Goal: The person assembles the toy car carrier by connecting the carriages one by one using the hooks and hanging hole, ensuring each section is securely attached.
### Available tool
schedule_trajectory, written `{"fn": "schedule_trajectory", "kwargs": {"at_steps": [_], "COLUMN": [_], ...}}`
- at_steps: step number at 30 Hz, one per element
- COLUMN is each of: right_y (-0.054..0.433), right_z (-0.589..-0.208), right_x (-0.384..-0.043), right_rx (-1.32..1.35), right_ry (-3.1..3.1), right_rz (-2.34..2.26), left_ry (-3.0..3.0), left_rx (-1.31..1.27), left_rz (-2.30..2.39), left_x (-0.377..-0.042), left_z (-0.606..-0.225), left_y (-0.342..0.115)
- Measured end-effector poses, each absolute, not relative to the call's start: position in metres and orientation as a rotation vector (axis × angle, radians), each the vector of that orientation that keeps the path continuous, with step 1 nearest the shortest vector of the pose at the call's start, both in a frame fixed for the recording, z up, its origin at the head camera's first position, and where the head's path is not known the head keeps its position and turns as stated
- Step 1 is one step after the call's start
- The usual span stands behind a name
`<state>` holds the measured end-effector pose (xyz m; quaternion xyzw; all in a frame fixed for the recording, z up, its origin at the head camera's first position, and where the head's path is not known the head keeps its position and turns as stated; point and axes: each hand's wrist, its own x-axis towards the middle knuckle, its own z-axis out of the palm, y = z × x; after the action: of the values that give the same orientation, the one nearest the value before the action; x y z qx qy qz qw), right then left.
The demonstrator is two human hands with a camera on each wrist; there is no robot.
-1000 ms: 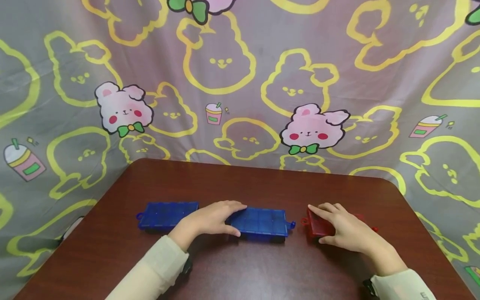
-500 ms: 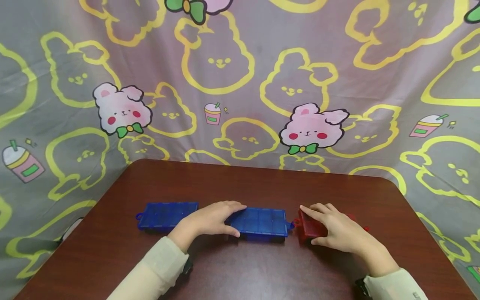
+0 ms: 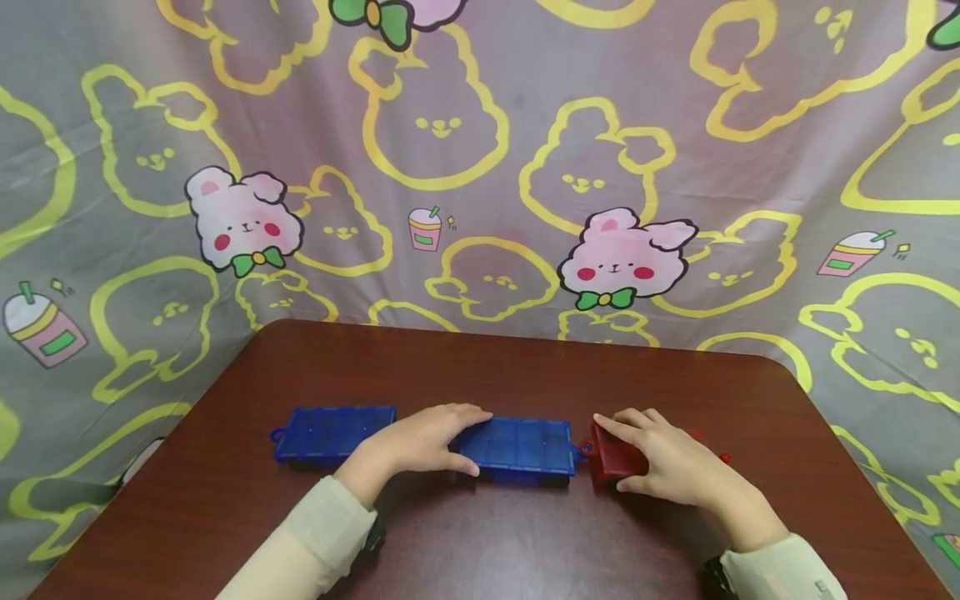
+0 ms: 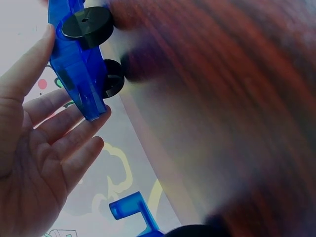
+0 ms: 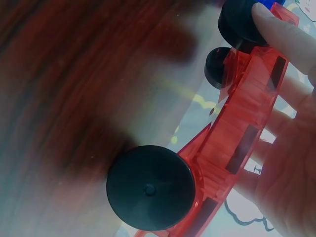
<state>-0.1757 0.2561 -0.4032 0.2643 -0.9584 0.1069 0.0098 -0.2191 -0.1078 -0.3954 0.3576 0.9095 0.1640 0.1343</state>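
Note:
My left hand (image 3: 416, 440) grips the left end of a see-through blue toy train car (image 3: 521, 446), thumb on the near side and fingers on the far side. In the left wrist view that blue car (image 4: 79, 69) shows its black wheels (image 4: 89, 27). My right hand (image 3: 671, 458) holds a see-through red toy train car (image 3: 617, 454) between thumb and fingers, covering much of it. The red car's ring (image 3: 587, 448) meets the hook at the blue car's right end; whether they are linked is too small to tell. A large black wheel (image 5: 150, 187) shows in the right wrist view.
Another blue toy train car (image 3: 333, 433) stands to the left, its right end partly behind my left hand. Its ring points left. All stand on a brown wooden table (image 3: 510, 542), with a patterned curtain (image 3: 480, 192) behind.
My right hand has slid the red car leftward, closing the gap until its ring reaches the blue car's hook. My left hand and both blue cars have stayed in place.

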Motion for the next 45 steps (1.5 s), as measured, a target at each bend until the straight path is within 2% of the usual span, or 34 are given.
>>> {"fn": "schedule_trajectory", "kwargs": {"at_steps": [24, 45], "right_y": [0.255, 0.184], "right_z": [-0.404, -0.392], "right_x": [-0.177, -0.196], "right_rx": [0.833, 0.998], "right_ry": [-2.991, -2.974], "right_rz": [0.419, 0.585], "left_ry": [2.667, 2.816], "left_rx": [1.044, 0.85], "left_rz": [0.462, 0.575], "left_x": [-0.214, -0.212], "left_z": [-0.392, -0.374], "left_y": [-0.112, -0.182]}}
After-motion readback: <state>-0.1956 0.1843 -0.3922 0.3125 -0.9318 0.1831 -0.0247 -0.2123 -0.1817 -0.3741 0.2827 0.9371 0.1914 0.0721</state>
